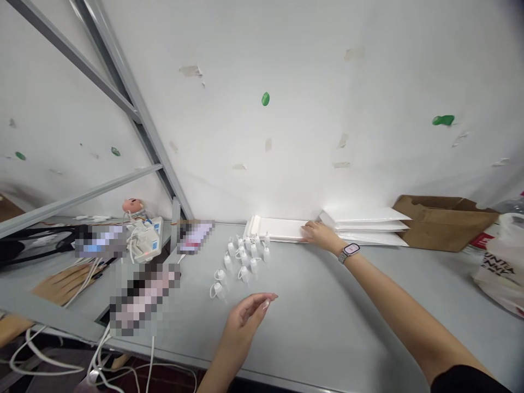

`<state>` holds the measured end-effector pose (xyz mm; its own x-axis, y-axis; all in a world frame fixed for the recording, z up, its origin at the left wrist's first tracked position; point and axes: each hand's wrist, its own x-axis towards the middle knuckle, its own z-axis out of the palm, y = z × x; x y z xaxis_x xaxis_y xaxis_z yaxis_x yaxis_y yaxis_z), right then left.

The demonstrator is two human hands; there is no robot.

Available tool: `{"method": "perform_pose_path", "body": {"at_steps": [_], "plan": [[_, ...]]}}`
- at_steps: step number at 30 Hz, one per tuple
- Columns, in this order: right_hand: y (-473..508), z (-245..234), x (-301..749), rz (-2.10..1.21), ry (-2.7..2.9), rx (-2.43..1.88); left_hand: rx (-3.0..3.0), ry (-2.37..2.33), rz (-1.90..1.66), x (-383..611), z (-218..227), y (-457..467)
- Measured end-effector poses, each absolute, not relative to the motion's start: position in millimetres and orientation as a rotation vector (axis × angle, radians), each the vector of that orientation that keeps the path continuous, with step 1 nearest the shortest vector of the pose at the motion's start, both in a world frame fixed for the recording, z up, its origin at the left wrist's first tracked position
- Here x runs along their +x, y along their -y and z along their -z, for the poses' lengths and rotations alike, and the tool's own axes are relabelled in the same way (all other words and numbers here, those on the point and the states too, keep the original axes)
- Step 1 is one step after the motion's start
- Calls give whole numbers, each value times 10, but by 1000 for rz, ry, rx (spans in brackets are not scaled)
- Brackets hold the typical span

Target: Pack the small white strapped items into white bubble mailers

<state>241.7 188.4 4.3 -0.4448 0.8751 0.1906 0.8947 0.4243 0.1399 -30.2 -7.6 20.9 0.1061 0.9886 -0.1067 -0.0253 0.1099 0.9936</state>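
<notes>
Loosely curved, my left hand point(249, 316) hovers over the front part of the grey table, with a gap between thumb and fingers and nothing visible in it. Farther back, my right hand point(320, 236), with a watch on its wrist, has its fingers curled on the right end of a stack of flat white packets point(280, 229). Several small white squeeze bottles point(242, 256) with looped cap straps stand in loose rows, left of and in front of that stack. White padded envelopes point(368, 225) fan out just right of my right hand.
A brown cardboard box point(446, 224) and a white plastic bag point(501, 262) stand at the right. To the left lie blurred phones point(196, 237), a white power strip point(149, 243) and cables. Another person's hand point(67, 281) rests beyond the metal frame post point(176, 213).
</notes>
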Motion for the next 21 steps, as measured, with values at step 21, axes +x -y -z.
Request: {"method": "perform_pose_path", "body": {"at_steps": [21], "plan": [[-1880,120,2543,462,2607,-1404,1169,-1152,-1013,-315,-202,90]]}}
